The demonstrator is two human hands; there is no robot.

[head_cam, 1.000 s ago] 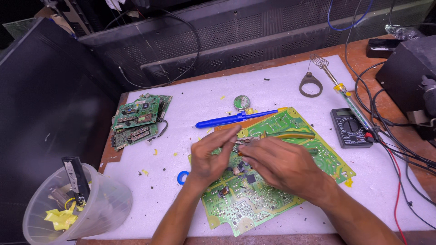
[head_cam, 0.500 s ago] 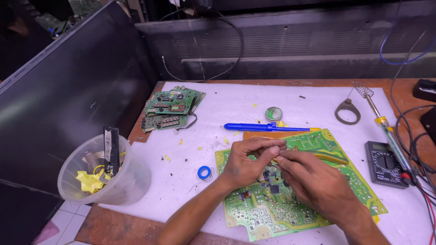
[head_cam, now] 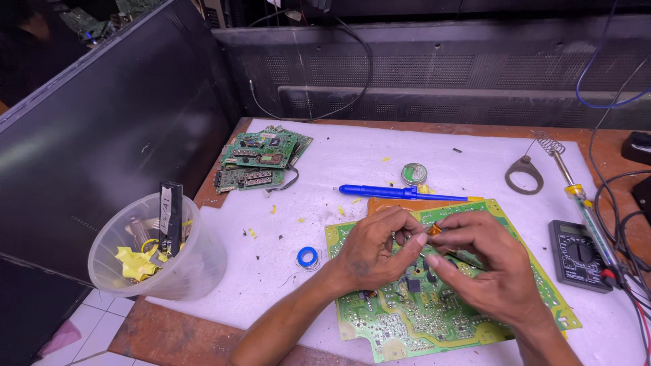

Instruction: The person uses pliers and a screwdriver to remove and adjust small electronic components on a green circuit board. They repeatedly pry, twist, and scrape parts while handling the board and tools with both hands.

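From the head camera, looking down at the bench: a large green printed circuit board (head_cam: 434, 305) lies flat on the white foam mat (head_cam: 352, 163), near the front edge of the table. Both hands meet over its upper middle. The left hand (head_cam: 373, 247) is curled, its fingertips pinched together on a small orange component (head_cam: 434, 230) held just above the board. The right hand (head_cam: 485, 261) comes in from the other side, its thumb and forefinger closed toward that same little part, so the two sets of fingertips touch around it; what else the right hand grips I cannot tell.

Just beyond the hands lies a long blue desoldering pump (head_cam: 393, 192), and behind it a small round tin (head_cam: 413, 173). A small blue spool of solder wire (head_cam: 308, 257) sits on the mat just left of the board. Further back on the left, a stack of smaller green circuit boards (head_cam: 261, 159) rests at the mat's edge. At the near left corner stands a translucent plastic tub (head_cam: 159, 254) with yellow scraps and black tools inside. On the right, a dark multimeter (head_cam: 580, 254) lies beside a soldering iron with a yellow-green handle (head_cam: 576, 193).
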